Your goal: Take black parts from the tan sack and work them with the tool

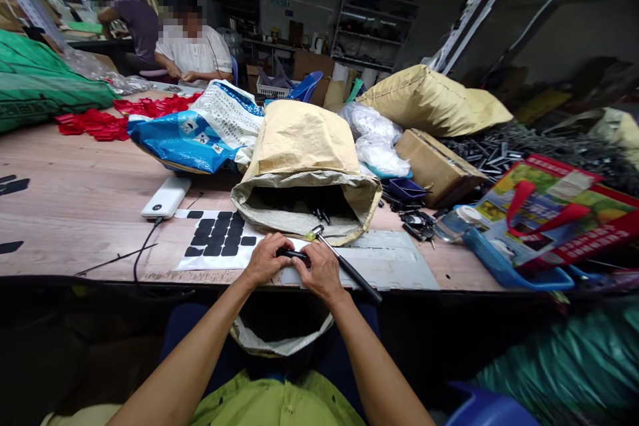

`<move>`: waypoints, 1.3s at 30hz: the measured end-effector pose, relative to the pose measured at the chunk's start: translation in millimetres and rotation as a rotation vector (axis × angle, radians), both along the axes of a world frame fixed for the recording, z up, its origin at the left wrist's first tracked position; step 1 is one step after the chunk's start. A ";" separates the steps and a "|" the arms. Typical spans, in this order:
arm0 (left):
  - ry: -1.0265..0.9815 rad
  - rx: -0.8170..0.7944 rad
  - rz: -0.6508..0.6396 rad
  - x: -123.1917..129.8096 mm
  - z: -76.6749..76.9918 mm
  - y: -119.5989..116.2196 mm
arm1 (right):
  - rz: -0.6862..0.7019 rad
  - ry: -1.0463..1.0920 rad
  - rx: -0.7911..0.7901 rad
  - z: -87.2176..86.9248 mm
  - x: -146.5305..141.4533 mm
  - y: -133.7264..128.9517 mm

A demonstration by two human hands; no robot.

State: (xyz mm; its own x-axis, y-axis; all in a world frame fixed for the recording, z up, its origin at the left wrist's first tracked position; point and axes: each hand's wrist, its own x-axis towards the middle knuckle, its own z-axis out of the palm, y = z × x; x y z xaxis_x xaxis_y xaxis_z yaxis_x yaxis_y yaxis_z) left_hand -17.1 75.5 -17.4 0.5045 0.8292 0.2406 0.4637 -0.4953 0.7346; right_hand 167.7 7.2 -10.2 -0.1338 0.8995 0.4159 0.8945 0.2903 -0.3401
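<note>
Between my left hand (263, 258) and my right hand (322, 271) is a short black rod-like piece (293, 253), its ends covered by my fingers. Both hands are closed on it at the table's front edge. Touching or just beside my right hand lies a hammer (357, 277) with a black handle. In front, a tan paper sack (307, 140) lies with its mouth toward me, and a few black pieces (322, 214) show inside. Left of my hands, a white sheet (182, 265) carries rows of black rounded pads (218, 233). A second open sack (284, 348) is at my lap.
A white power bank (166, 198) with a cable lies left. A blue-and-white bag (200, 126) and red pieces (100, 125) are behind it. To the right are a wooden box (432, 170), clear jar (456, 223) and blue tray (519, 276). Two people sit across at the left.
</note>
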 end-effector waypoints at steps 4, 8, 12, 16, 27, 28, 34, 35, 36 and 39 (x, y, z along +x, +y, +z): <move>0.045 0.013 -0.015 0.6 0.4 -0.9 | -0.018 -0.049 -0.020 2.1 -1.8 -1.9; 0.071 0.033 -0.015 2.0 -0.3 -2.0 | 0.005 -0.073 -0.033 2.9 -1.4 -1.4; 0.095 0.055 -0.036 3.2 -0.1 -3.2 | 0.037 -0.046 -0.031 1.4 0.8 -0.5; 0.112 0.049 -0.057 3.2 0.8 -3.6 | 0.040 -0.015 -0.027 0.1 0.3 -1.8; 0.068 0.005 -0.048 1.1 0.8 -0.6 | -0.363 -0.080 0.058 21.4 20.1 8.2; 0.066 0.006 -0.044 1.3 0.3 -0.4 | -0.409 -0.118 0.038 19.2 22.4 10.2; 0.090 0.030 -0.034 2.2 -0.8 -0.4 | -0.419 -0.243 -0.010 3.4 24.0 13.4; 0.099 0.037 -0.035 2.4 -0.5 -0.4 | -0.423 -0.242 -0.006 2.8 23.6 13.0; 0.108 0.044 -0.033 2.6 0.3 -0.6 | -0.423 -0.240 -0.005 2.6 23.3 12.7; 0.112 0.062 -0.022 3.7 6.5 -7.2 | -0.417 -0.237 -0.012 3.3 24.0 12.0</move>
State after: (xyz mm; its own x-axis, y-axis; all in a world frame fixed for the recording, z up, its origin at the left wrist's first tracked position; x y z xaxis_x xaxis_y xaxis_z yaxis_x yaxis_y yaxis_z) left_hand -13.4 68.3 -10.9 0.5491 0.8029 0.2320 0.5299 -0.5491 0.6463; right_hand 191.7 19.3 -7.0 0.1493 0.9011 0.4071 0.9871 -0.1121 -0.1141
